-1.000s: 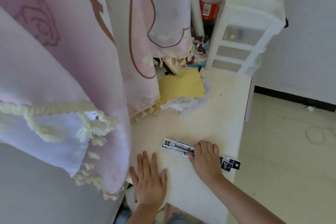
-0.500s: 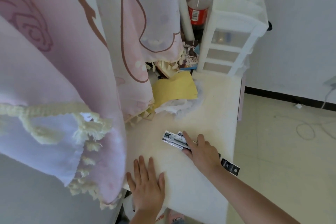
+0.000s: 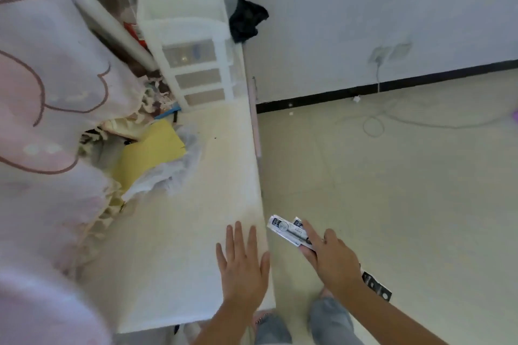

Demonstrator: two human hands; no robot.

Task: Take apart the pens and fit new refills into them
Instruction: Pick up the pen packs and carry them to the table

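Left hand (image 3: pixel 243 263): flat on the white table (image 3: pixel 179 232) near its right edge, fingers straight and slightly spread, palm down, holding nothing

Right hand (image 3: pixel 330 256): out past the table's right edge, above the floor (image 3: pixel 406 190), fingers curled round the refill packets (image 3: pixel 291 231); index finger lies along their top

Refill packets: long clear sleeves with black-and-white printed cards at both ends; how many there are cannot be told for certain, two card ends show at the upper left; the far black end (image 3: pixel 377 287) sticks out behind the wrist; held off the table, tilted from upper left to lower right

Drawer unit (image 3: pixel 193 45): white plastic, three translucent drawers, at the back of the table

Yellow paper (image 3: pixel 148 154): lies on the left of the table, touching a crumpled clear plastic bag (image 3: pixel 168 173)

Pink blanket (image 3: pixel 47 109): fringed, hangs over the left side of the table

Black cloth (image 3: pixel 245 18): against the wall, just beside the drawer unit

Cable (image 3: pixel 392 117): loose on the floor below a wall socket (image 3: pixel 389 52)
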